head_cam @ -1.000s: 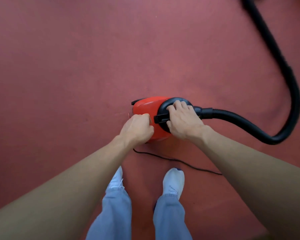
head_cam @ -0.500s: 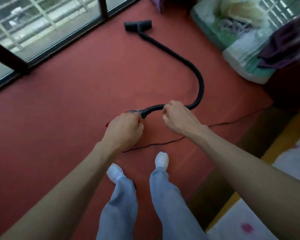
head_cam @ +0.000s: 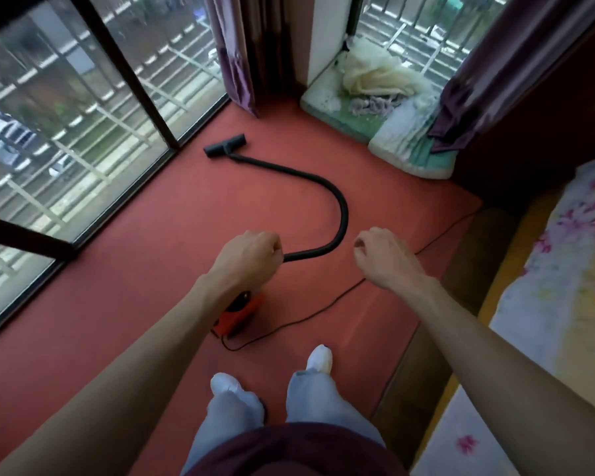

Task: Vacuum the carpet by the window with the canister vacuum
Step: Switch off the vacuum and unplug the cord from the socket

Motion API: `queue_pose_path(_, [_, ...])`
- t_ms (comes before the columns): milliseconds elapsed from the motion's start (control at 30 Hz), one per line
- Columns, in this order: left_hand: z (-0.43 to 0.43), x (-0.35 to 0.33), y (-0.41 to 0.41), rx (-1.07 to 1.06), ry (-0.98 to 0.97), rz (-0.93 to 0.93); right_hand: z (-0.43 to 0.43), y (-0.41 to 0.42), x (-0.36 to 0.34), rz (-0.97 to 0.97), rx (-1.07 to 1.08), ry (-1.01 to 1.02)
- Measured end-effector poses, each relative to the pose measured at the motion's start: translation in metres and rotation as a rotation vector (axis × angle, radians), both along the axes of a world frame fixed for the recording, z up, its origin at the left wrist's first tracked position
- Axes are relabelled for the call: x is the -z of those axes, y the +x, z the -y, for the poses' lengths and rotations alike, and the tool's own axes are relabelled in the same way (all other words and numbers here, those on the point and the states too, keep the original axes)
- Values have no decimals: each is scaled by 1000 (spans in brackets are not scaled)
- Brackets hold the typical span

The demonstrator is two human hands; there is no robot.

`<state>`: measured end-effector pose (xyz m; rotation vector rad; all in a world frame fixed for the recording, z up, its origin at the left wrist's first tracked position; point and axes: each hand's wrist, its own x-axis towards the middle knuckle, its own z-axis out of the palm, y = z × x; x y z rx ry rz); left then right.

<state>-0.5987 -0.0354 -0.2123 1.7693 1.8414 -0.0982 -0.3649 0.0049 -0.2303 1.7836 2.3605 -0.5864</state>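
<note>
The red canister vacuum [head_cam: 238, 314] is just ahead of my feet on the red carpet [head_cam: 117, 304], mostly hidden under my left forearm. My left hand [head_cam: 248, 259] is a closed fist at the top of the canister, where the black hose [head_cam: 340, 214] comes out from under it. The hose curves away to the floor nozzle [head_cam: 225, 147], which lies flat on the carpet near the window [head_cam: 66, 132]. My right hand [head_cam: 381, 255] hovers to the right of the hose with loosely curled fingers and holds nothing.
A thin black power cord [head_cam: 323, 304] runs from the canister's rear to the right across the carpet. Purple curtains [head_cam: 234, 63] hang in the corner. A pile of bedding [head_cam: 385, 108] lies at the back right. A floral bed [head_cam: 563, 269] borders the right side.
I have straightened up, so the view is higher and wider. My right hand has let go of the hose end and moved right. My left hand stays at the canister.
</note>
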Motion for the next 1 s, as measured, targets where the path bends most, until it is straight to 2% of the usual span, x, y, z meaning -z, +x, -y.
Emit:
queue_pose_path(333, [-86,-39,97,169,155,69,-62,103,-44,0,188,50])
queue_pose_path(500, [-148,-30,139,370,161,27,-99,135,-44,24,281,54])
queue_pose_path(700, [-241,-35,202,637,175,39,-141,183,-51,53,501,59])
queue_pose_path(1000, [-336,-50,312,877,233,3,-173,279,-57,27,734,35])
